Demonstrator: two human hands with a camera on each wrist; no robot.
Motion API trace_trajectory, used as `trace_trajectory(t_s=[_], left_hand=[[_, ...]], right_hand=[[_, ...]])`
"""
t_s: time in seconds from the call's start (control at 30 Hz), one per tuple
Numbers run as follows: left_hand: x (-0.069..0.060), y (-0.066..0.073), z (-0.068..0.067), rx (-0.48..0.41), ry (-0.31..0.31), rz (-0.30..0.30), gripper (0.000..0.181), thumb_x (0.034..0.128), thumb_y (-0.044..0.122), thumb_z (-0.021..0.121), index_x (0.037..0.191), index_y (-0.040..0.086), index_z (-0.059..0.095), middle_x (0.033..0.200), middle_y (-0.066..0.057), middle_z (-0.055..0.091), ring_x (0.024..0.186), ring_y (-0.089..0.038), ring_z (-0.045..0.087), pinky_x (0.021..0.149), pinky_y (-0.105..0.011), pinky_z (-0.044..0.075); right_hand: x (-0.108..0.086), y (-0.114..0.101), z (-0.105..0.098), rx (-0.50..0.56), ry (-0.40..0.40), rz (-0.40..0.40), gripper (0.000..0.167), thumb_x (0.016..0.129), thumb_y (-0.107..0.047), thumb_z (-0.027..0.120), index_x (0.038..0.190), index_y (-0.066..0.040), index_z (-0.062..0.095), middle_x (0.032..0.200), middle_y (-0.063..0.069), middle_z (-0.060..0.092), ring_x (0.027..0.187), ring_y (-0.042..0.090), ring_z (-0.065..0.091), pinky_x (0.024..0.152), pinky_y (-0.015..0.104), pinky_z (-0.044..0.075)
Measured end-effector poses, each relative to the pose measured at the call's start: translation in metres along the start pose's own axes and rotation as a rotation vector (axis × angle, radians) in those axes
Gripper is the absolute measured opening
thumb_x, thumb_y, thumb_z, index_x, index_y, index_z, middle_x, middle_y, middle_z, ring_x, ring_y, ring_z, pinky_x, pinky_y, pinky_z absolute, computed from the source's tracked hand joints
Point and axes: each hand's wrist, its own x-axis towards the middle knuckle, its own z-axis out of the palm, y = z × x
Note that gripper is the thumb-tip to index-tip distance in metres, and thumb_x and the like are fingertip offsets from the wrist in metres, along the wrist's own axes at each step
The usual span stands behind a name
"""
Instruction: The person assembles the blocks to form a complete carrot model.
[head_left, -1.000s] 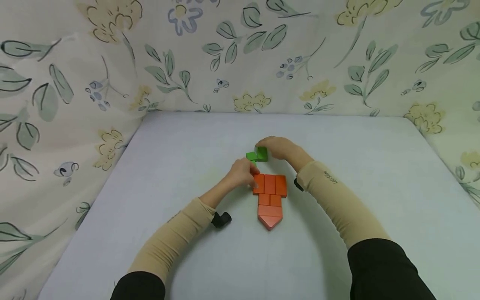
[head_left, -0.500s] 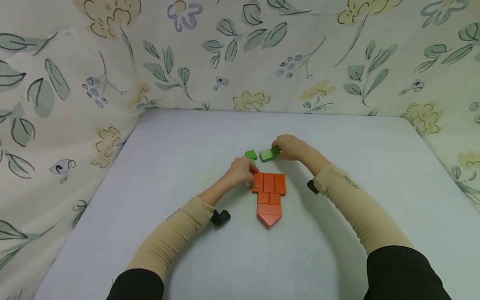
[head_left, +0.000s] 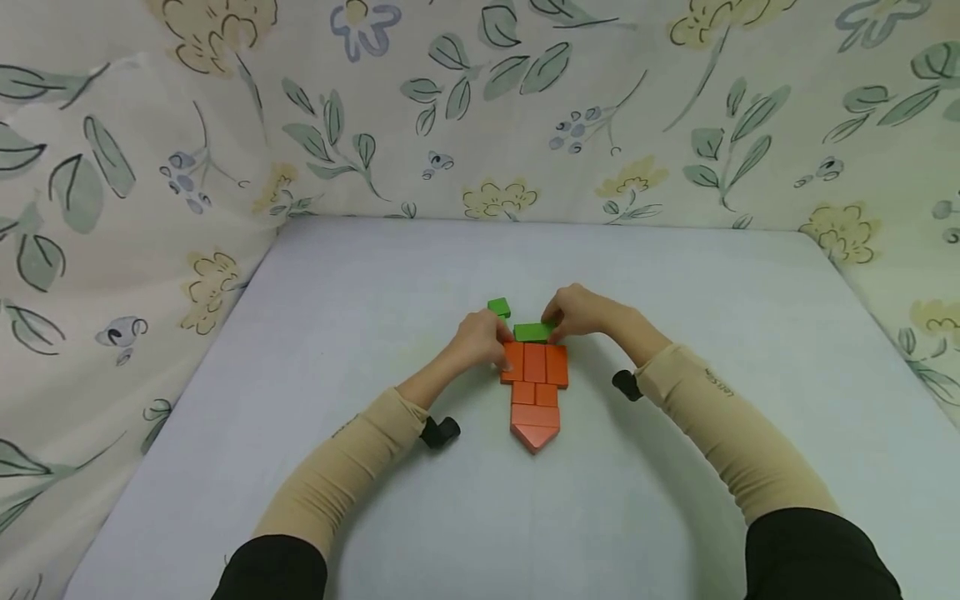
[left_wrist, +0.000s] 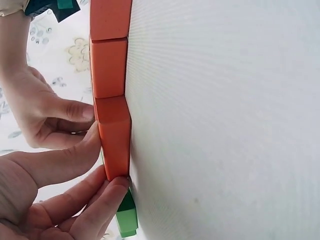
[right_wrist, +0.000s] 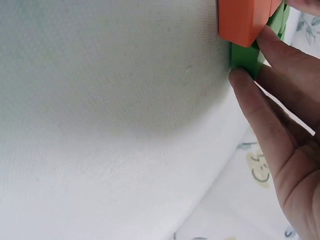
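Orange wooden blocks stand in a rocket-like shape in the head view: a row of three upright ones, two small ones below, then a salmon block (head_left: 535, 416) and a salmon triangle (head_left: 535, 437). My left hand (head_left: 478, 342) pinches the leftmost orange block (left_wrist: 115, 142) of the row between thumb and fingers. A long green block (head_left: 532, 333) lies along the row's far edge, its right end pinched by my right hand (head_left: 583, 312). In the right wrist view, thumb and finger meet the green block's end (right_wrist: 245, 57), beside the orange row.
A small green block (head_left: 498, 307) lies beyond my left hand; more green below it is partly hidden by the fingers. The white tabletop (head_left: 360, 292) carries everything. Floral cloth (head_left: 495, 150) hangs behind the far edge. Black wrist cameras (head_left: 440, 432) sit under both sleeves.
My right hand took the long green block off to the right, away from the small green one, turned it and brought it nearer, against the orange row. My left hand has stayed put.
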Motion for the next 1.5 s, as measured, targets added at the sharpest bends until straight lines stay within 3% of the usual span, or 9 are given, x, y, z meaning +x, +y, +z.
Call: trace_trajectory(t_s=[0.17,0.33,0.57,0.77,0.93,1.1,1.23,1.37,1.5], left_hand=[[-0.002,0.001,-0.001,0.043,0.029,-0.007,0.045,0.0691,0.007,0.088,0.111,0.0,0.073,0.108,-0.011,0.071,0.099,-0.026,0.064,0.081,-0.032,0.053],[-0.004,0.0,-0.001,0.054,0.057,-0.008,0.042,0.0679,0.008,0.089,0.107,0.0,0.074,0.102,-0.011,0.072,0.093,-0.025,0.065,0.076,-0.031,0.054],[-0.005,-0.002,0.0,0.045,0.073,-0.013,0.041,0.0681,0.009,0.089,0.105,-0.001,0.074,0.099,-0.012,0.072,0.091,-0.026,0.065,0.077,-0.033,0.053],[-0.006,-0.002,-0.002,0.065,0.089,-0.024,0.038,0.0679,0.013,0.089,0.1,-0.001,0.075,0.096,-0.011,0.073,0.089,-0.026,0.066,0.081,-0.036,0.051],[-0.008,-0.003,-0.005,0.063,0.09,-0.018,0.032,0.0669,0.012,0.09,0.094,0.0,0.076,0.088,-0.009,0.073,0.085,-0.024,0.066,0.081,-0.037,0.051],[-0.006,-0.005,-0.004,0.062,0.085,-0.008,0.024,0.0653,0.011,0.09,0.083,0.001,0.077,0.077,-0.007,0.072,0.078,-0.023,0.065,0.078,-0.036,0.05],[-0.005,-0.004,-0.003,0.077,0.078,-0.003,0.025,0.0652,0.012,0.09,0.083,0.001,0.077,0.078,-0.006,0.072,0.081,-0.024,0.064,0.079,-0.036,0.049],[-0.004,-0.003,-0.001,0.08,0.067,-0.001,0.026,0.0663,0.013,0.09,0.085,0.0,0.077,0.08,-0.007,0.072,0.08,-0.024,0.064,0.076,-0.035,0.049],[-0.005,-0.002,-0.001,0.066,0.066,0.003,0.026,0.0668,0.013,0.09,0.085,0.0,0.077,0.08,-0.008,0.073,0.077,-0.022,0.064,0.073,-0.033,0.05]], right_hand=[[0.0,0.0,0.003,0.049,0.03,0.016,0.021,0.091,-0.01,0.068,0.106,0.005,0.073,0.101,0.016,0.072,0.087,0.023,0.066,0.078,0.037,0.054],[-0.002,0.001,0.006,0.073,0.075,0.025,0.018,0.091,-0.007,0.067,0.104,0.004,0.074,0.097,0.014,0.072,0.081,0.02,0.065,0.074,0.035,0.054],[-0.004,0.001,0.006,0.092,0.071,0.05,0.017,0.091,-0.009,0.068,0.103,0.002,0.074,0.093,0.01,0.073,0.077,0.018,0.063,0.072,0.033,0.053],[0.0,-0.007,-0.002,0.064,0.065,0.009,0.018,0.091,-0.007,0.067,0.103,0.004,0.073,0.095,0.012,0.072,0.085,0.023,0.065,0.078,0.038,0.054],[0.016,-0.025,-0.005,0.06,0.085,-0.034,0.017,0.092,-0.002,0.064,0.106,0.003,0.073,0.1,0.014,0.072,0.091,0.025,0.065,0.085,0.038,0.053],[0.035,-0.042,0.003,-0.001,0.09,-0.075,0.02,0.092,0.004,0.059,0.106,0.003,0.072,0.104,0.014,0.071,0.095,0.026,0.064,0.087,0.038,0.052],[0.045,-0.045,0.005,-0.06,0.119,-0.05,0.031,0.09,0.012,0.053,0.115,0.004,0.069,0.117,0.017,0.067,0.107,0.031,0.062,0.093,0.04,0.05],[0.051,-0.045,0.005,-0.122,0.111,-0.023,0.035,0.09,0.011,0.057,0.124,0.005,0.063,0.126,0.019,0.062,0.117,0.034,0.057,0.099,0.042,0.045],[0.053,-0.044,0.005,-0.167,0.097,-0.029,0.03,0.092,0.005,0.06,0.122,0.005,0.065,0.124,0.019,0.063,0.118,0.033,0.056,0.103,0.042,0.042]])
